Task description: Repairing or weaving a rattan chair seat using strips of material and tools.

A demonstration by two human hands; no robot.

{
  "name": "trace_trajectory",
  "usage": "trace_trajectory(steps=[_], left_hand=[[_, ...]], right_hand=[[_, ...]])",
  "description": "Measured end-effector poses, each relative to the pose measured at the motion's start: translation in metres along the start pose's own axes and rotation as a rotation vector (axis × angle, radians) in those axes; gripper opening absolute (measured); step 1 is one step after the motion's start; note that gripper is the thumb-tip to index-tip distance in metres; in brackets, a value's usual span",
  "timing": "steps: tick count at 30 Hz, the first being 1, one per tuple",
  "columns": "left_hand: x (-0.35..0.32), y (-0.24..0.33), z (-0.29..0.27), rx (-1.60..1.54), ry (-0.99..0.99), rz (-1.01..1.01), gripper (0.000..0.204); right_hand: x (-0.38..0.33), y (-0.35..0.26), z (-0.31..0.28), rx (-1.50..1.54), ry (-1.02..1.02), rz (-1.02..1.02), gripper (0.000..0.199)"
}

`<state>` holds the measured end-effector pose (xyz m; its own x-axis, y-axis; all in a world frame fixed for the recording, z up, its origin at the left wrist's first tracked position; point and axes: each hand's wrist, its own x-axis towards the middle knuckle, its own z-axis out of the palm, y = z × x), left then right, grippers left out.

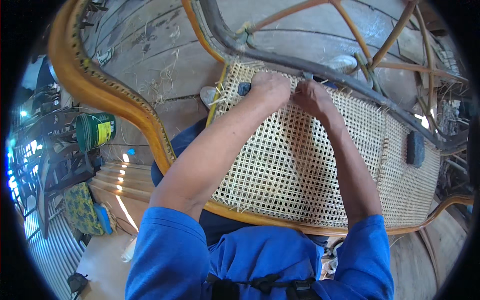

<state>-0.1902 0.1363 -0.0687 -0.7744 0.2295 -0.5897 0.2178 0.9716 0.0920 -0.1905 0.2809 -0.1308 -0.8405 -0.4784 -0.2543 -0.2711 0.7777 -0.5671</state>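
A woven cane panel (280, 165) lies across my lap in a curved wooden frame (260, 216). Near its far edge, my left hand (272, 90) is closed, with its fingers curled against the weave. Right beside it, my right hand (311, 97) is also closed, fingers pinched together at the panel's edge. Whatever either hand grips is hidden behind the knuckles. A small dark block (244, 89) rests on the cane left of my left hand. Farther right, a larger dark block (415, 149) sits on the weave. Loose cane ends stick out along the far edge.
A curved wooden piece with a row of holes (112, 95) rises at left. Beyond the panel runs a dark rail (300, 64), with thin wooden legs (355, 30) behind. A green bucket (92, 131) stands on the plank floor (135, 50) among cane scraps.
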Motion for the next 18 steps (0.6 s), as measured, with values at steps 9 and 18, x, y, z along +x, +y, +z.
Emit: trace_trajectory(steps=[9, 18], left_hand=[[-0.044, -0.028, -0.003, -0.009, -0.034, -0.157, 0.025], [-0.062, -0.029, 0.012, -0.391, 0.329, -0.049, 0.032]], right_hand=[[-0.005, 0.017, 0.018, 0.575, 0.081, 0.096, 0.009], [-0.023, 0.034, -0.029, -0.246, 0.149, -0.076, 0.012]])
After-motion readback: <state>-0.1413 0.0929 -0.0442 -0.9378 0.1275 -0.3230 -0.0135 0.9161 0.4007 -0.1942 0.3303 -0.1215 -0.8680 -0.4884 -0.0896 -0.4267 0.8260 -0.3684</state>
